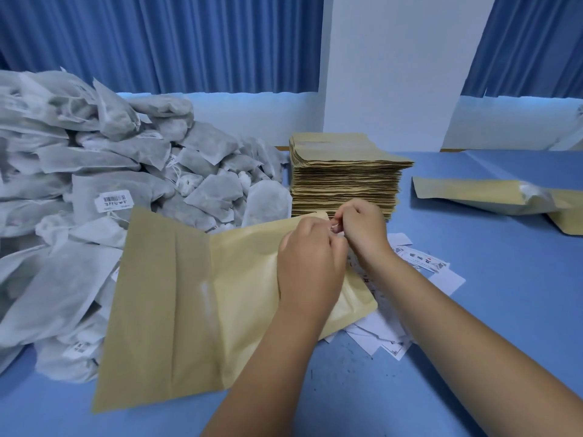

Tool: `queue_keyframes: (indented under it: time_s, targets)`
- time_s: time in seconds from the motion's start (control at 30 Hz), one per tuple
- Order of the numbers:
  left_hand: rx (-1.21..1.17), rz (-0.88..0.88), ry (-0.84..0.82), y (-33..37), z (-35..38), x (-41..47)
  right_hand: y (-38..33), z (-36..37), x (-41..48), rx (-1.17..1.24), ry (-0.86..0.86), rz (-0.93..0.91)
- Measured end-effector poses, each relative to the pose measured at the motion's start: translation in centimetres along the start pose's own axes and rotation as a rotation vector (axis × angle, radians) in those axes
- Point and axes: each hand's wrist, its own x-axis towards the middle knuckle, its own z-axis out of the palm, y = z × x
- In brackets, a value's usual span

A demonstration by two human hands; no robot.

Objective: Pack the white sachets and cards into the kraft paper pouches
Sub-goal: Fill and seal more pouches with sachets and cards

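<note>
A large flat kraft pouch (189, 310) lies on the blue table (492, 313) in front of the person, a vertical seam running down its left part. Both hands meet at its far right corner. The left hand (310, 263) rests on the pouch with its fingers curled, and the right hand (362, 228) comes in from the other side, so the fingertips of both are pinched together on the pouch's edge. Something pale and shiny shows between them, too small to identify.

The white sachets (94, 159) are heaped in a big pile on the left of the table, some touching the pouch's left and upper edges. One sachet carries a white barcode label (113, 200) with a row of dark characters under the bars, which cannot be read with confidence. A second label (79, 348) lower in the pile is blurred.

The cards (422, 263) lie scattered just right of the pouch, partly tucked beneath it and under the right wrist. They are white with black characters and a small red mark, and the print is too small to read.

A tall stack of empty pouches (344, 178) stands just behind the hands. Bulging filled pouches (479, 197) lie well apart at the right. Blue curtains (157, 39) hang behind.
</note>
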Motion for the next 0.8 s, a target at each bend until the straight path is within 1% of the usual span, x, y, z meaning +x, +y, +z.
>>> queue_keyframes:
  time_s: [0.03,0.1,0.13,0.17,0.27,0.3,0.4,0.47,0.53,0.6,0.67,0.8]
  targets:
    - [0.046,-0.001,-0.046,0.1,0.0,-0.1,-0.1,0.2,0.5,0.003,-0.025,-0.01]
    - [0.136,0.007,-0.115,0.4,0.0,-0.2,-0.6,0.9,1.3,-0.079,-0.218,0.0]
    - [0.176,0.018,-0.113,0.6,0.0,-0.3,-1.0,1.5,1.7,-0.116,-0.307,-0.002]
    - [0.198,0.033,-0.103,0.7,-0.1,-0.4,-1.4,2.1,2.1,-0.14,-0.358,-0.018]
    - [0.204,0.102,-0.042,0.8,-0.3,-0.3,-1.9,4.1,3.0,-0.203,-0.409,-0.111]
    - [0.206,0.106,-0.036,0.8,-0.4,-0.3,-2.1,4.6,3.2,-0.248,-0.451,-0.117]
    - [0.222,0.11,-0.086,0.5,-0.4,-0.2,-2.1,5.4,3.4,-0.311,-0.628,-0.074]
    - [0.233,0.096,-0.121,0.3,-0.5,-0.2,-1.6,5.3,3.4,-0.314,-0.67,-0.095]
    - [0.248,0.093,-0.147,0.2,-0.3,-0.2,-1.1,4.9,3.1,-0.282,-0.631,-0.159]
    - [0.245,0.097,-0.159,0.1,-0.1,-0.4,-0.7,4.3,2.7,-0.192,-0.512,-0.253]
    - [0.213,0.064,-0.169,0.0,0.2,-0.5,-0.6,3.5,2.4,-0.123,-0.387,-0.34]
    - [0.144,0.032,-0.158,-0.2,0.3,-0.1,-0.8,1.8,1.3,-0.071,-0.244,-0.431]
